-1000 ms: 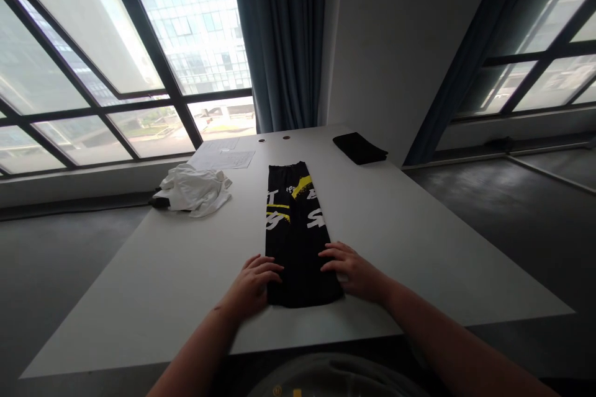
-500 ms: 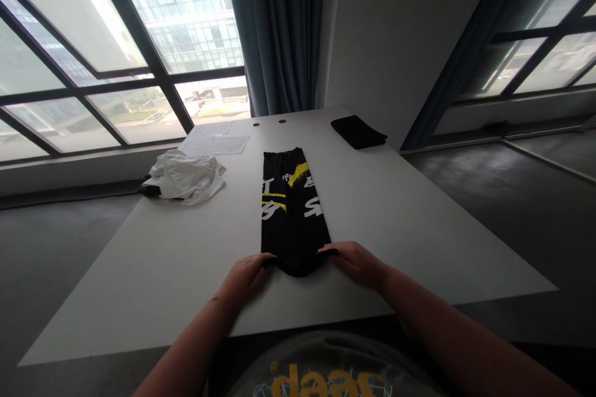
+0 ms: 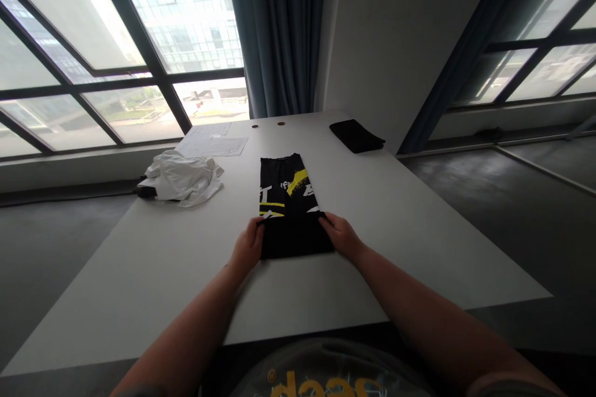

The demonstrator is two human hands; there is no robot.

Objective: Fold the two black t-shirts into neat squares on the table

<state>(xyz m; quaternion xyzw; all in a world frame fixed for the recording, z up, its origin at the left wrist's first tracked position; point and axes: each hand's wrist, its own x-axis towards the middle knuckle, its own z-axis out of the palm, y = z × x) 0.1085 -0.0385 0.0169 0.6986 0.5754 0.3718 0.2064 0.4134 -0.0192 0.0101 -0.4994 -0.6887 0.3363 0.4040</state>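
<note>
A folded black garment (image 3: pixel 285 185) with white lettering and yellow stripes lies lengthwise on the white table in front of me. Its near end is turned up, showing a plain black band (image 3: pixel 295 237) across the front. My left hand (image 3: pixel 248 242) pinches the left end of the raised edge, thumb on top. On the opposite side, my right hand (image 3: pixel 342 234) grips the right end of the same edge. Whether the garment is a top or trousers, I cannot tell.
A crumpled white cloth (image 3: pixel 181 175) lies to the left on the table (image 3: pixel 395 248), with paper sheets (image 3: pixel 223 146) behind it. At the back right is a folded black cloth (image 3: pixel 356 136). Two small round holes sit near the far edge, before a blue curtain (image 3: pixel 282 31).
Both hands have moved away from me, carrying the garment's near edge up and over onto its printed side. Some of the white lettering is now covered.
</note>
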